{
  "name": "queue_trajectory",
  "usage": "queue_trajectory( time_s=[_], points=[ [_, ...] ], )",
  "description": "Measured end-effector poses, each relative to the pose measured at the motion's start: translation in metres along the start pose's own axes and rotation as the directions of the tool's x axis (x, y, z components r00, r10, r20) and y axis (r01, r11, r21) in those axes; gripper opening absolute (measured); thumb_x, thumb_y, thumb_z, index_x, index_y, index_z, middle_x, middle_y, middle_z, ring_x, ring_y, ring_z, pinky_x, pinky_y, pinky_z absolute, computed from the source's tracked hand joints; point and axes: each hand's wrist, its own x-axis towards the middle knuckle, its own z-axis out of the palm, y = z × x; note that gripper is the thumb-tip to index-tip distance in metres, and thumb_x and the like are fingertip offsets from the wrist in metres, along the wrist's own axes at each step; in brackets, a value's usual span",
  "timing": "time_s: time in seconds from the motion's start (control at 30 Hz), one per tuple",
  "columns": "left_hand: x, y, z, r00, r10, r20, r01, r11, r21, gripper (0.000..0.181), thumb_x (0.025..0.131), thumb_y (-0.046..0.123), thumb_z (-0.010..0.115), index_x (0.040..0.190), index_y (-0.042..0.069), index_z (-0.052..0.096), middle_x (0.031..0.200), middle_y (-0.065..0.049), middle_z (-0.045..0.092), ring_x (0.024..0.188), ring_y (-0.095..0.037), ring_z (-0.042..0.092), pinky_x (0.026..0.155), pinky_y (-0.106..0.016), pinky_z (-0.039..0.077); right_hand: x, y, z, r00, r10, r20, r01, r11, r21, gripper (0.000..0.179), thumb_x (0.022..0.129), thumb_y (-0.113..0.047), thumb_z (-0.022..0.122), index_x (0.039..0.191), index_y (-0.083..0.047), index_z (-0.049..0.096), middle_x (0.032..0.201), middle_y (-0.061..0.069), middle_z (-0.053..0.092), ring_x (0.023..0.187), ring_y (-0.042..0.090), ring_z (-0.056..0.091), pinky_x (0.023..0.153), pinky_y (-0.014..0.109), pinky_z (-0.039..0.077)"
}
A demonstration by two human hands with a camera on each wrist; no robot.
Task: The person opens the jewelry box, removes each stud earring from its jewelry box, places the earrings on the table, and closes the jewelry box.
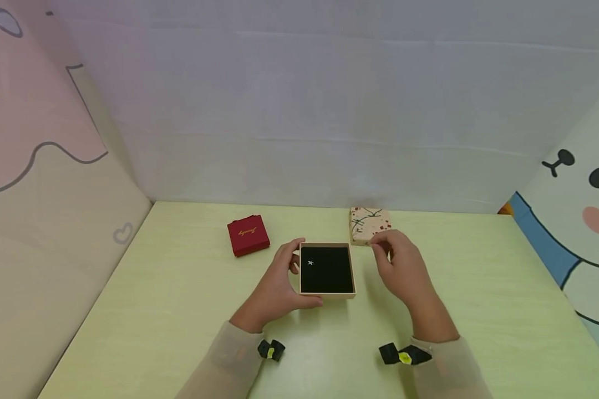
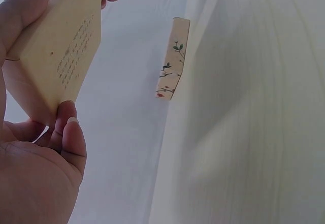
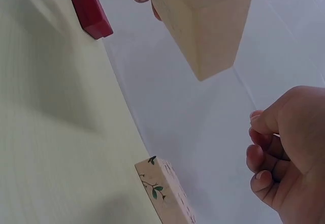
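Observation:
My left hand [image 1: 284, 282] grips a shallow cardboard box base [image 1: 351, 296] by its left side, thumb along the near edge and fingers behind. A black pad [image 1: 329, 274] fills the box, and a small silver star-shaped piece [image 1: 310, 263] sits at its upper left. From the left wrist view, the held box is tilted above the table and its underside carries printed text [image 2: 76, 54]. To the right of the box, my right hand [image 1: 401, 269] is raised with thumb and index fingertips together and the other fingers curled. I cannot tell whether something tiny is between those fingertips.
A dark red box [image 1: 248, 235] with gold lettering lies on the pale green table [image 1: 145, 310], back left of the held box. Behind my right hand, a cream lid [image 1: 366, 223] with a branch-and-blossom print rests near the table's back edge. A white cloth wall [image 1: 299, 122] rises behind.

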Motion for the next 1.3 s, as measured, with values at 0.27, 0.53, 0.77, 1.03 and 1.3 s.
queue_trajectory(
  time_s=[0.27,0.53,0.77,1.03,1.3],
  points=[
    [-0.001,0.001,0.000,1.000,-0.015,0.000,0.015,1.000,0.001,0.112,0.068,0.020,0.099,0.158,0.021,0.032,0.129,-0.001,0.047,0.111,-0.022,0.046,0.092,-0.051,0.049,0.004,0.033,0.007,0.991,0.131,-0.018,-0.131,0.991,0.012,0.013,0.104,-0.008,0.060,0.111,-0.001,0.069,0.101,0.012,0.064,0.082,0.024,0.054,0.070,0.040,0.045],
    [-0.002,0.000,-0.001,1.000,-0.017,-0.003,0.017,1.000,0.000,0.112,0.068,0.021,0.099,0.157,0.021,0.033,0.128,0.000,0.048,0.111,-0.022,0.046,0.092,-0.052,0.050,0.005,0.057,0.019,0.939,0.342,0.031,-0.343,0.938,0.047,0.021,0.104,-0.016,0.062,0.115,-0.004,0.073,0.103,0.013,0.069,0.087,0.026,0.059,0.071,0.035,0.048],
    [-0.001,-0.001,-0.001,1.000,-0.018,0.004,0.018,1.000,-0.003,0.112,0.068,0.021,0.099,0.158,0.022,0.032,0.128,-0.001,0.048,0.112,-0.021,0.046,0.092,-0.053,0.050,0.004,0.068,0.026,0.917,0.396,0.053,-0.398,0.917,0.035,0.022,0.103,-0.018,0.063,0.116,-0.004,0.073,0.109,0.014,0.070,0.093,0.027,0.060,0.078,0.040,0.048],
    [-0.001,-0.001,0.001,0.999,-0.032,0.022,0.032,0.999,-0.011,0.111,0.068,0.026,0.099,0.157,0.023,0.033,0.129,0.001,0.047,0.114,-0.022,0.046,0.093,-0.053,0.050,0.002,0.080,0.033,0.917,0.394,0.058,-0.393,0.919,-0.040,0.019,0.101,-0.016,0.063,0.112,-0.005,0.074,0.104,0.012,0.070,0.092,0.028,0.062,0.079,0.043,0.047],
    [-0.001,0.002,0.002,0.999,-0.042,0.019,0.042,0.999,-0.011,0.111,0.067,0.028,0.099,0.156,0.022,0.034,0.130,-0.002,0.048,0.115,-0.024,0.046,0.093,-0.057,0.050,0.005,0.083,0.037,0.937,0.345,0.047,-0.340,0.936,-0.095,0.018,0.101,-0.016,0.064,0.109,-0.004,0.074,0.103,0.014,0.067,0.094,0.031,0.062,0.083,0.048,0.048]
  ],
)
